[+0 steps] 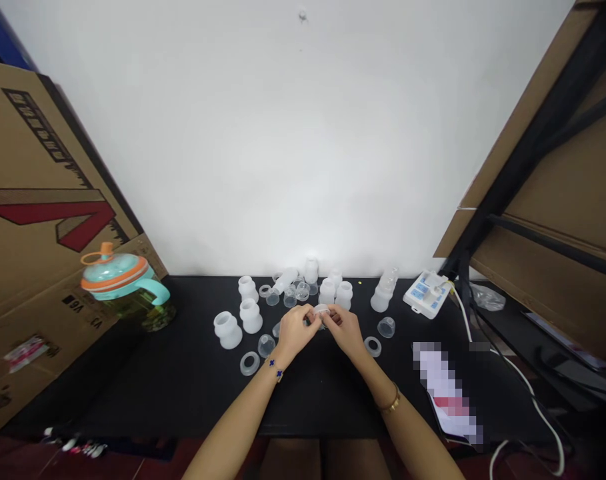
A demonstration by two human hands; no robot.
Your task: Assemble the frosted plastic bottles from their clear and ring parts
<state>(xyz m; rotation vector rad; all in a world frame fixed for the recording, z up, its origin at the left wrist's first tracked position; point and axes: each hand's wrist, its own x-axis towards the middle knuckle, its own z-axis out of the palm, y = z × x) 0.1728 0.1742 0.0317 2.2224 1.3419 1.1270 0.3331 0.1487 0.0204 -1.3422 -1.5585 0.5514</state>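
Observation:
A small white ring [321, 309] is pinched between my left hand [299, 328] and my right hand [343, 327], above the middle of the black table. Fingers of both hands are closed on its edges. Behind them stand white bottles [343, 295] and a cluster of clear caps [289, 297]. To the left are more white bottles [227, 330], a clear cap [266, 345] and a loose ring [249, 363]. Right of my right hand lie another ring [373, 347] and a clear cap [387, 327]. An assembled bottle [383, 293] stands tilted further back.
A large jug [125, 283] with a turquoise lid stands at the left beside a cardboard box [37, 200]. At the right are a white case [427, 294], a phone-like object [447, 393], a white cable [525, 387] and a black metal frame [513, 147].

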